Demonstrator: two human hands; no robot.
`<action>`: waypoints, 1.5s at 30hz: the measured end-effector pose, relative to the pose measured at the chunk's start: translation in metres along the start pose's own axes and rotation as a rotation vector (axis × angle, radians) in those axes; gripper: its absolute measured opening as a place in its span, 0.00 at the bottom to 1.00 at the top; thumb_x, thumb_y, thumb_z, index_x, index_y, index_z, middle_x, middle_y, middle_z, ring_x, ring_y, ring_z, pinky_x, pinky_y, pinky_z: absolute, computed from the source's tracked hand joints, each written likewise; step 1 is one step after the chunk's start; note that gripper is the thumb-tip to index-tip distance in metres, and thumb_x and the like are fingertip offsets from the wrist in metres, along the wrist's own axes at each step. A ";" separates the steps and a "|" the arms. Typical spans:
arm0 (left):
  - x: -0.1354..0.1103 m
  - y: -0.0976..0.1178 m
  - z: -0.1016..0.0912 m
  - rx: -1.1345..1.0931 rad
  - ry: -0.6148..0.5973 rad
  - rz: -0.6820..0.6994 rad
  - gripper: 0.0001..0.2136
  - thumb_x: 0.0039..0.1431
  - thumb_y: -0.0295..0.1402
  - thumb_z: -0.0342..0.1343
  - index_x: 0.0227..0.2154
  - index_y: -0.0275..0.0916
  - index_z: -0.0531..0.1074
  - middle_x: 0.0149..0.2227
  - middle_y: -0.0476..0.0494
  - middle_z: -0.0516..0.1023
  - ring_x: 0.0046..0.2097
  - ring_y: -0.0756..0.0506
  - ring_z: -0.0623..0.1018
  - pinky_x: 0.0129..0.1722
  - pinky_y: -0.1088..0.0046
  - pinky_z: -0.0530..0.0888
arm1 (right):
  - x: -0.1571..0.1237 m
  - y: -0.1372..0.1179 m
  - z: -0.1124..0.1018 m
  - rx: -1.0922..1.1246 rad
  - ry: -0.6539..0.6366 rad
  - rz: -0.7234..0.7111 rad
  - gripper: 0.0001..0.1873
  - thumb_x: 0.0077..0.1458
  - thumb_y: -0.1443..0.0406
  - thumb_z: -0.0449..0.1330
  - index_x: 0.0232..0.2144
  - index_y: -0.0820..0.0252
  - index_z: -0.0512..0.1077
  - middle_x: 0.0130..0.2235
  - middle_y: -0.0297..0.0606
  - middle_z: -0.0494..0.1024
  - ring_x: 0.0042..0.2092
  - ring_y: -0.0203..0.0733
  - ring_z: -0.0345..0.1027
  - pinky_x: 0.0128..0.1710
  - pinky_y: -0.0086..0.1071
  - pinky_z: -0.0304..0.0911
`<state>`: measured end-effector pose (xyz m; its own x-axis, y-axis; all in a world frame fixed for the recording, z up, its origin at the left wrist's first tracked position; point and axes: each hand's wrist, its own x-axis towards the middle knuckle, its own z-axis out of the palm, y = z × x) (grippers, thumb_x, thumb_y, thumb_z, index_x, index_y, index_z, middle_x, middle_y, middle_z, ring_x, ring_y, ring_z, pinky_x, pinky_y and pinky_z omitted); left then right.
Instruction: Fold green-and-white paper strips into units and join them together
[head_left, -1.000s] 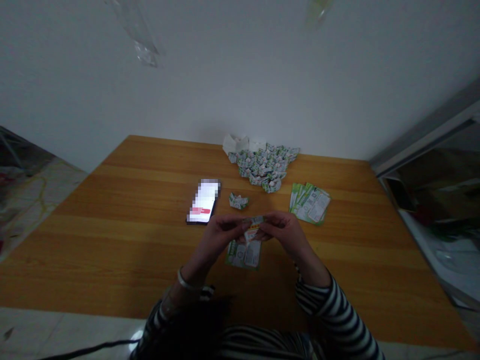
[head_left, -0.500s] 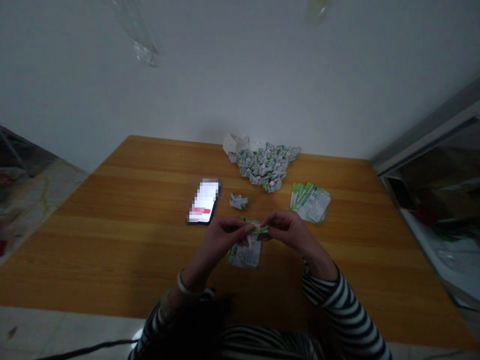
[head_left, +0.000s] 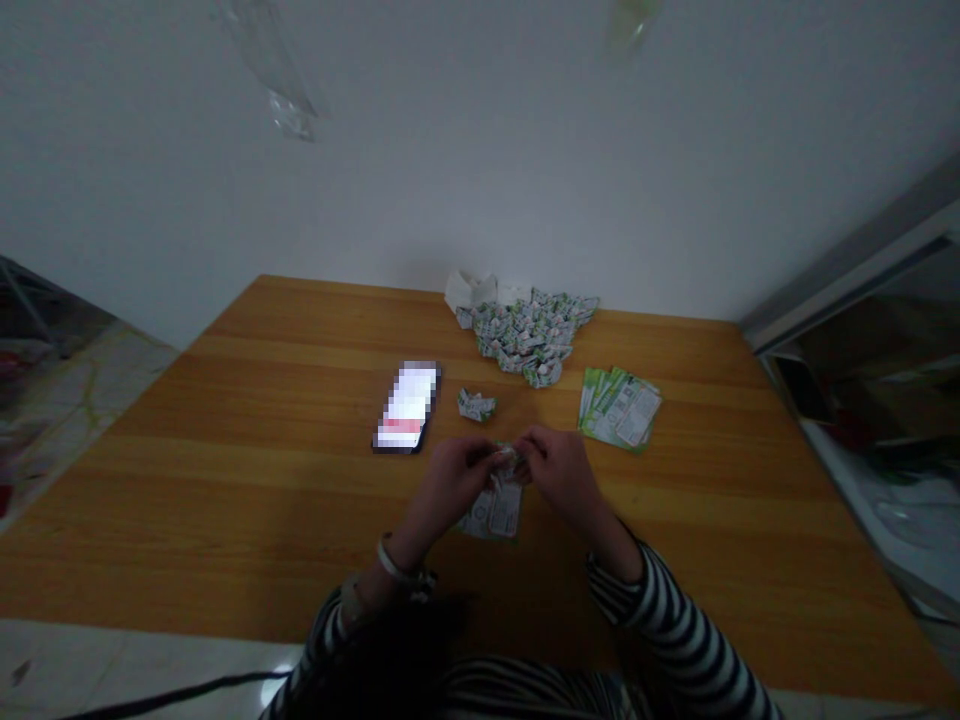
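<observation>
Fingers (head_left: 484, 458) of your left hand (head_left: 450, 480) and right hand (head_left: 562, 475) clench a folded paper strip (head_left: 510, 456). Relative to the strip: far left, phone (head_left: 406, 407); left, folded wad (head_left: 476, 404); beyond, large folded heap (head_left: 529, 335); below, flat card (head_left: 495, 515); right, unfolded card stack (head_left: 619, 408) left.

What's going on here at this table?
A person is sitting at a wooden table, holding a small piece of green-and-white paper between the fingertips of the left hand and right hand. Just below the hands lies a printed paper card. Farther along the table are a fan of similar cards, a heap of small folded paper pieces, a single crumpled piece, and a lit phone.
</observation>
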<state>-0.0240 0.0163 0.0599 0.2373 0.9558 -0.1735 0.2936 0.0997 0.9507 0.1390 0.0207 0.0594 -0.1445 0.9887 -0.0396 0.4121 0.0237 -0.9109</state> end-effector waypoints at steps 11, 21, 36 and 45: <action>0.003 -0.011 0.002 -0.190 0.128 0.078 0.18 0.57 0.39 0.57 0.47 0.35 0.70 0.28 0.47 0.76 0.30 0.48 0.77 0.31 0.74 0.73 | 0.007 0.008 0.007 0.522 0.142 0.149 0.15 0.54 0.54 0.58 0.28 0.61 0.73 0.20 0.33 0.77 0.19 0.36 0.69 0.18 0.27 0.62; -0.004 -0.008 0.005 -0.071 0.243 0.123 0.14 0.57 0.38 0.57 0.43 0.38 0.78 0.36 0.44 0.81 0.30 0.50 0.76 0.30 0.75 0.73 | -0.008 0.008 0.016 0.388 0.139 -0.015 0.21 0.52 0.55 0.62 0.47 0.57 0.75 0.41 0.40 0.80 0.36 0.40 0.73 0.29 0.29 0.68; -0.009 0.002 0.018 -0.149 0.396 0.178 0.11 0.60 0.35 0.55 0.42 0.39 0.77 0.42 0.42 0.78 0.43 0.45 0.77 0.44 0.69 0.73 | -0.014 -0.002 0.045 0.791 0.385 0.192 0.11 0.50 0.63 0.63 0.37 0.60 0.72 0.31 0.37 0.81 0.30 0.39 0.75 0.29 0.30 0.69; -0.008 -0.003 0.021 -0.109 0.359 0.262 0.10 0.60 0.33 0.54 0.42 0.39 0.78 0.37 0.44 0.74 0.40 0.46 0.76 0.40 0.72 0.73 | -0.015 -0.001 0.057 0.877 0.405 0.198 0.13 0.49 0.63 0.64 0.38 0.62 0.73 0.37 0.41 0.82 0.37 0.44 0.77 0.38 0.35 0.72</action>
<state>-0.0072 0.0026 0.0532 -0.0512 0.9862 0.1577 0.1624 -0.1476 0.9756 0.0896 -0.0026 0.0376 0.2421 0.9427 -0.2295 -0.4412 -0.1037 -0.8914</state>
